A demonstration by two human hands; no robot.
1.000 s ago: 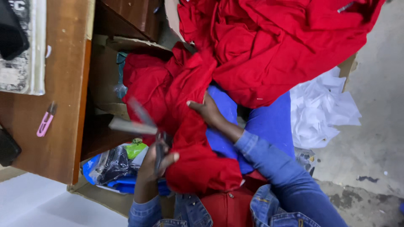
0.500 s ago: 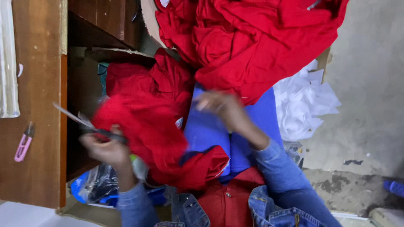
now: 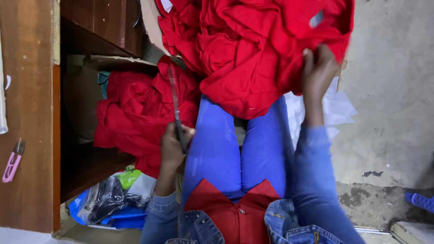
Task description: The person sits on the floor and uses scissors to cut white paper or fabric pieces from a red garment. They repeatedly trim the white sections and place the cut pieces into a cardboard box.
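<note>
My left hand point(image 3: 172, 147) is closed around the handles of a pair of long scissors point(image 3: 174, 97), whose blades point away from me over a heap of red cloth point(image 3: 135, 113) lying in a cardboard box under the table. My right hand point(image 3: 318, 68) reaches forward and grips the edge of a large pile of red garments point(image 3: 244, 49) beyond my knees. My lap, in blue trousers point(image 3: 226, 149), lies bare between the two hands.
A brown wooden table point(image 3: 27, 90) stands at the left with pink thread snips point(image 3: 12, 160) on it. Plastic bags point(image 3: 108, 199) lie under the table. White sheets point(image 3: 337, 110) rest on the concrete floor point(image 3: 393, 90) at the right, near a blue object point(image 3: 420, 201).
The red garment has left my lap and lies on the left heap. My right hand has moved from my lap up to the big red pile. The scissors now point forward.
</note>
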